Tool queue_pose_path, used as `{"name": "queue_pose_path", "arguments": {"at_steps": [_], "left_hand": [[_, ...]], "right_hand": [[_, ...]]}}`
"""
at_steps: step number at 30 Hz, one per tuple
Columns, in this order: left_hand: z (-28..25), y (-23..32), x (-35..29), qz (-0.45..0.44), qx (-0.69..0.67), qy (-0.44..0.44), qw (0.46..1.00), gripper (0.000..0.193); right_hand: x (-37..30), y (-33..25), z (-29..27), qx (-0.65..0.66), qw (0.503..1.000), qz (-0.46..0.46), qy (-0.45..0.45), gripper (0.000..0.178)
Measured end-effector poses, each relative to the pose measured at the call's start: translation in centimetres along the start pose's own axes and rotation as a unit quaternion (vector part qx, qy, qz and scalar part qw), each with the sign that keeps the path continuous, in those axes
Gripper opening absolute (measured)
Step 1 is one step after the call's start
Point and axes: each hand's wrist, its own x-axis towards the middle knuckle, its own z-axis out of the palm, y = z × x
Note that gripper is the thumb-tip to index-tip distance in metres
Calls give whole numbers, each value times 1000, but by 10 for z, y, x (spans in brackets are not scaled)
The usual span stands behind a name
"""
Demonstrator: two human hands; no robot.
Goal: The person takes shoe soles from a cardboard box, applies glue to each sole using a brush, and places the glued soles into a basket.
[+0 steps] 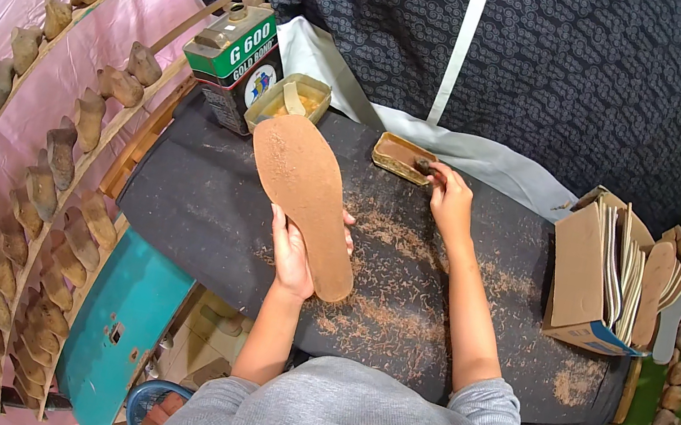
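Note:
My left hand (293, 251) grips a large brown shoe insole (300, 192) around its narrower waist, thumb on one edge and fingertips showing at the other. The insole is tilted over the dark worktop, its wide end pointing away from me and its face speckled with crumbs. My right hand (451, 197) reaches to the far side of the table, fingers pinched on a small dark lump (424, 165). That lump is at the right end of a shallow rectangular tin (403, 156) with brown stuff inside. Whether the lump is a brush or a rag, I cannot tell.
Brown shavings (395, 313) litter the black-covered table (192, 177). Behind the insole stand a green-and-black metal can (236, 57) and a tub of yellowish paste (310, 103). A cardboard box of insoles (579, 277) sits right. Racks of wooden shoe lasts (46, 179) flank both sides.

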Motion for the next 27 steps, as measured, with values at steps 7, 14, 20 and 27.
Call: {"name": "queue_pose_path", "arguments": {"at_steps": [7,14,20,27], "left_hand": [[-9,4,-6,-3,21,2,1000,77],[-5,-3,-5,-39,41,-18,998,78],[2,-12,-5,-55,104,-40,992,76],[6,-15,-12,-74,139,-64,985,71]], "right_hand": [[0,0,4,-19,1000,12,-11,32],[2,-45,-16,16,997,50,61,40],[-4,-138,-51,97,986,-129,35,48],[-8,-166,-55,51,943,-328,-19,49]]}}
